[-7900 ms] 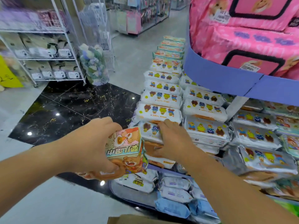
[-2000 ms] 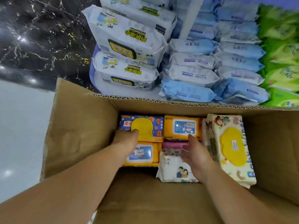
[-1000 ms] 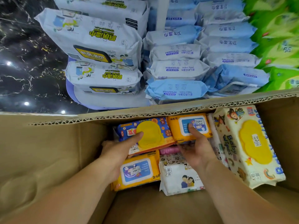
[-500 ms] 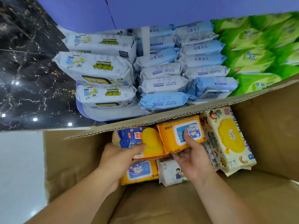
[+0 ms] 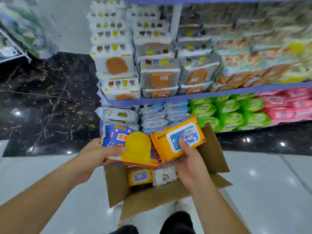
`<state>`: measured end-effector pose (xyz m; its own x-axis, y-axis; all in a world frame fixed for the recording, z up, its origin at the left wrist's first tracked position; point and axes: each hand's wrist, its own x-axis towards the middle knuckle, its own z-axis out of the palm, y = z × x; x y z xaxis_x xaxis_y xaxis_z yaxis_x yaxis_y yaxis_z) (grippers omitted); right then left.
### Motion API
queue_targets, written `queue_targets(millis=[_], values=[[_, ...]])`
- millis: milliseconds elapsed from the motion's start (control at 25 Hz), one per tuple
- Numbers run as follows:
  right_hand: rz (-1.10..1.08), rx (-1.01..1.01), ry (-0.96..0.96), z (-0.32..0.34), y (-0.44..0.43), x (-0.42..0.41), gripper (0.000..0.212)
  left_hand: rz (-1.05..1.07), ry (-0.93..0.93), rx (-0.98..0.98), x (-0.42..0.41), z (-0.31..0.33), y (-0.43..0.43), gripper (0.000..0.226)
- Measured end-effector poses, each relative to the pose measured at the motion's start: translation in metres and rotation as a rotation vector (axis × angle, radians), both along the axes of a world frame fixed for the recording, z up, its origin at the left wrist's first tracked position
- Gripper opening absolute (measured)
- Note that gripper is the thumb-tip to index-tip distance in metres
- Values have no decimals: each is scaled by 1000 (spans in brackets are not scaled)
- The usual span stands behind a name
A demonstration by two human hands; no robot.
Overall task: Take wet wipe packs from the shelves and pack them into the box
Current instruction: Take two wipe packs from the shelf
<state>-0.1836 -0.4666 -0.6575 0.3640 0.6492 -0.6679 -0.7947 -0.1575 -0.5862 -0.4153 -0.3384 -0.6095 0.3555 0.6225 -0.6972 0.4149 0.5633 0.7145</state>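
The left grip (image 5: 94,154) is closed on a blue wet wipe pack (image 5: 135,147). Its thumb lies across the edge of the pack's round yellow lid and its fingers are underneath. Red characters sit on a pale band above that lid, too soft to read. A white barcode sticker shows just under the thumb.

The right grip (image 5: 190,164) is closed on an orange wet wipe pack (image 5: 170,141), with the thumb pressed on the blue-and-white flip lid and the fingers curled beneath. Three dark Chinese characters are printed beside the lid. A small white price sticker sits on the lid's far corner, its figures illegible. The two held packs touch, the orange one overlapping the blue one's right edge.

Directly below both grips an open cardboard box (image 5: 152,198) stands on the white floor tiles (image 5: 270,183). Inside it lie a second orange pack (image 5: 139,176) with a blue lid label and, just right of it, a white pack (image 5: 164,176) with a small picture of figures.

Beyond the grips rises the purple-edged shelf (image 5: 219,93). It carries white packs with brown lids (image 5: 160,78) and rows of small cartoon figures. On the lower level are pale blue packs (image 5: 155,117), then green packs (image 5: 228,114) with blurred digits, then pink packs (image 5: 290,108) farthest to the right. Black marble floor (image 5: 42,98) spreads beyond the left grip. Dark trouser legs (image 5: 175,222) show at the near edge.
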Motion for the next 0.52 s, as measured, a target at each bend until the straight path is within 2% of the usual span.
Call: queue_targets(millis=[40, 120, 280, 320, 400, 520], values=[[-18, 36, -32, 36, -3, 4, 61, -5, -22, 37, 0, 35, 3, 97], [-71, 82, -122, 107, -12, 12, 67, 16, -111, 114, 8, 99, 7, 100], [-172, 205, -203, 215, -31, 39, 88, 29, -288, 285, 42, 210, 14, 83], [-183, 242, -214, 241, -34, 49, 88, 41, -330, 315, 52, 236, 13, 86], [-211, 295, -236, 290, -43, 72, 71, 40, -395, 382, 75, 282, 4, 96], [-207, 345, -294, 346, -50, 112, 59, 116, -510, 434, 118, 322, -5, 90]])
